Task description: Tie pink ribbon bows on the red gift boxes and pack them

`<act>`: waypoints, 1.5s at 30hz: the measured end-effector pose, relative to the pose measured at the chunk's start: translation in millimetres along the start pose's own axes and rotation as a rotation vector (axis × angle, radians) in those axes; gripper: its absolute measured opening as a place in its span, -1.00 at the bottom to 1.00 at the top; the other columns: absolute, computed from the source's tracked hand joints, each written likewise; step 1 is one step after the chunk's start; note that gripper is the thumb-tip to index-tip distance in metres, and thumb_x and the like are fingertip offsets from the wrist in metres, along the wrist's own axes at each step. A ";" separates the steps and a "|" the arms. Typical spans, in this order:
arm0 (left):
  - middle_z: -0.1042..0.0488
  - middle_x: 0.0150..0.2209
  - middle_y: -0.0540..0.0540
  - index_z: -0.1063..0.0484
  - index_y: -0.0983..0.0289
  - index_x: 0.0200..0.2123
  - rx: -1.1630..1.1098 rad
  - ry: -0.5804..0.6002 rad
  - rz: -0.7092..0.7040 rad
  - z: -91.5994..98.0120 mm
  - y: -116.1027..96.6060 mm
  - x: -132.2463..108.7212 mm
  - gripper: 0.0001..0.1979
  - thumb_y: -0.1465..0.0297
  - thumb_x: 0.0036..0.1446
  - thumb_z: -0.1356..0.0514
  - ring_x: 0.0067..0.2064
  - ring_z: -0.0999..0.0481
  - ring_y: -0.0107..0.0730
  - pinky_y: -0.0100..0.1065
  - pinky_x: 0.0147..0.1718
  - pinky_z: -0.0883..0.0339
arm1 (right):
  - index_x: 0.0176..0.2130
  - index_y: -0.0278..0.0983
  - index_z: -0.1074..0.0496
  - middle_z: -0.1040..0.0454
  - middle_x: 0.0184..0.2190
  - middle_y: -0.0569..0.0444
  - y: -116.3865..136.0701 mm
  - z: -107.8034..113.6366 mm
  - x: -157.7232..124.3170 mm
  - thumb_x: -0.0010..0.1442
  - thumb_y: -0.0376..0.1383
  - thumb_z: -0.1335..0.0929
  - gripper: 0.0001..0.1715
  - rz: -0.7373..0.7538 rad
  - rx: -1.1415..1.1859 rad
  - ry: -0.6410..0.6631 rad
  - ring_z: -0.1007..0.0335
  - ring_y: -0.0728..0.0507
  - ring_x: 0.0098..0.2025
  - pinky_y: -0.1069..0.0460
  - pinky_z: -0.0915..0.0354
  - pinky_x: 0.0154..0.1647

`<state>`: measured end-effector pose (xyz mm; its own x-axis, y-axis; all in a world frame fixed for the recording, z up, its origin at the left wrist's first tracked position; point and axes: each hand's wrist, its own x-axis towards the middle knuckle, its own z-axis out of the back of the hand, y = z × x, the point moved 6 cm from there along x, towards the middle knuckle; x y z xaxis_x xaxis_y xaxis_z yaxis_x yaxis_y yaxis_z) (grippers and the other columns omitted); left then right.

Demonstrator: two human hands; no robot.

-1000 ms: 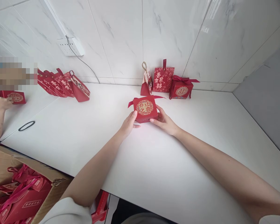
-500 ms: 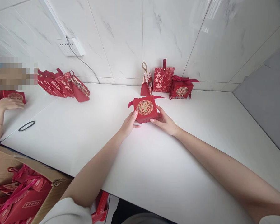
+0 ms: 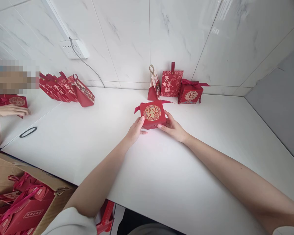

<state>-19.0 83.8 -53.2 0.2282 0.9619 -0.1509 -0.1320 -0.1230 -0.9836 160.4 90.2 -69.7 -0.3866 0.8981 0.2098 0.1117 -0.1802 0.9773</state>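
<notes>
Between the left hand (image 3: pixel 133 130) and the right hand (image 3: pixel 172 128), over mid-table, is a red box (image 3: pixel 152 114), its gold medallion facing up. Both hands clasp it: the left pinches the near left corner, thumb on the edge; the right curls round the right side, thumb at the near edge. Whether it rests on the table (image 3: pixel 147 169), I cannot tell. A ribbon (image 3: pixel 168 101) sticks out behind it. Beyond stand a pouch (image 3: pixel 154 88), a bag (image 3: pixel 171 84) and a bow box (image 3: pixel 191 93), near the wall (image 3: pixel 127 49). Farther left, more bags (image 3: pixel 61 89) lean in a row. A co-worker's hand (image 3: pixel 12 110) lies over another box (image 3: pixel 17 100), near a black ring (image 3: pixel 28 132). At lower left, a carton (image 3: pixel 1 164) holds red packages (image 3: pixel 31 209).
</notes>
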 end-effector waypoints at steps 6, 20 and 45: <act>-0.33 0.26 0.24 -0.26 0.15 0.22 -0.019 0.009 -0.011 -0.9 -0.5 -0.3 -0.28 -0.18 0.16 0.01 0.12 -0.46 -0.01 -0.15 -0.13 -0.47 | 0.42 -0.07 0.22 -0.39 0.19 -0.06 -1.0 0.6 -0.2 0.18 0.00 -0.44 0.10 0.005 -0.031 0.002 -0.38 -0.24 0.18 -0.25 -0.24 0.27; -0.26 0.31 0.15 -0.15 0.02 0.29 0.006 0.011 -0.030 -2.9 -3.9 -2.2 -0.31 -0.15 0.20 0.06 0.14 -0.44 -0.02 -0.16 -0.14 -0.48 | 0.42 -0.09 0.23 -0.38 0.20 -0.07 0.2 -0.8 -0.3 0.17 0.00 -0.44 0.12 0.008 0.005 0.011 -0.37 -0.24 0.19 -0.24 -0.23 0.28; -0.30 0.29 0.19 -0.20 0.07 0.27 -0.006 0.001 -0.024 -0.9 -2.1 -0.9 -0.30 -0.15 0.19 0.02 0.12 -0.47 0.00 -0.13 -0.14 -0.48 | 0.42 -0.07 0.23 -0.38 0.20 -0.05 0.6 -0.4 -0.1 0.17 0.00 -0.44 0.11 0.007 -0.020 0.009 -0.38 -0.24 0.18 -0.24 -0.25 0.27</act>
<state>-18.0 82.9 -51.1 0.2319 0.9644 -0.1270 -0.1207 -0.1010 -0.9875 160.2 89.9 -69.2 -0.3943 0.8929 0.2172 0.0960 -0.1950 0.9761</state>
